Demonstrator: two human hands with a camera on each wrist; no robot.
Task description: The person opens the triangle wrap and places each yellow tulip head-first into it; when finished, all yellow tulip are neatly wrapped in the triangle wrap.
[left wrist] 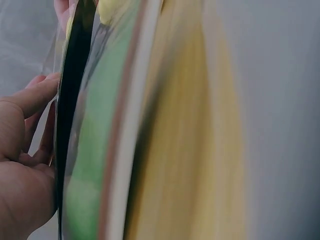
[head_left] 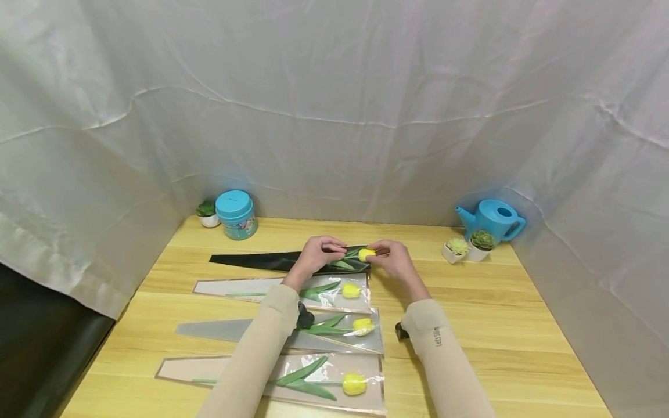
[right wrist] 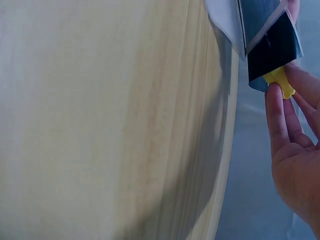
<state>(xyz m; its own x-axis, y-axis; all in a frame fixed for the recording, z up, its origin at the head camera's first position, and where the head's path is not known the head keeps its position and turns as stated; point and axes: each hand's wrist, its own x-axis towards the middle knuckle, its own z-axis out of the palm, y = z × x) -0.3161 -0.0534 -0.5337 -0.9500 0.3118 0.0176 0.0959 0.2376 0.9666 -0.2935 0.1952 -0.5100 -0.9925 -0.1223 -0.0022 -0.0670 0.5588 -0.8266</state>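
R hand (head_left: 395, 260) pinches yellow bud (head_left: 366, 254) at open end of black sleeve (head_left: 272, 262), far-centre of table (head_left: 522, 325); fingers curled on bud, also seen in R wrist view w/ bud (right wrist: 280, 81) poking out of sleeve (right wrist: 272, 47). L hand (head_left: 316, 255) grips sleeve's upper edge just left of bud, fingers curled over it; L wrist view shows fingers (left wrist: 35, 97) against sleeve's black edge (left wrist: 70, 100), blurry. Green leaves (head_left: 345, 264) lie inside sleeve mouth btwn hands. Nearer the person: 3 clear sleeves, each w/ a yellow tulip (head_left: 351, 290) (head_left: 363, 325) (head_left: 353, 384), stacked in a row toward front edge. Back left: teal jar (head_left: 236, 214) + small plant (head_left: 207, 212). Back right: blue watering can (head_left: 491, 218), 2 small pots (head_left: 469, 247) just beside it. White cloth (head_left: 334, 87) all round.
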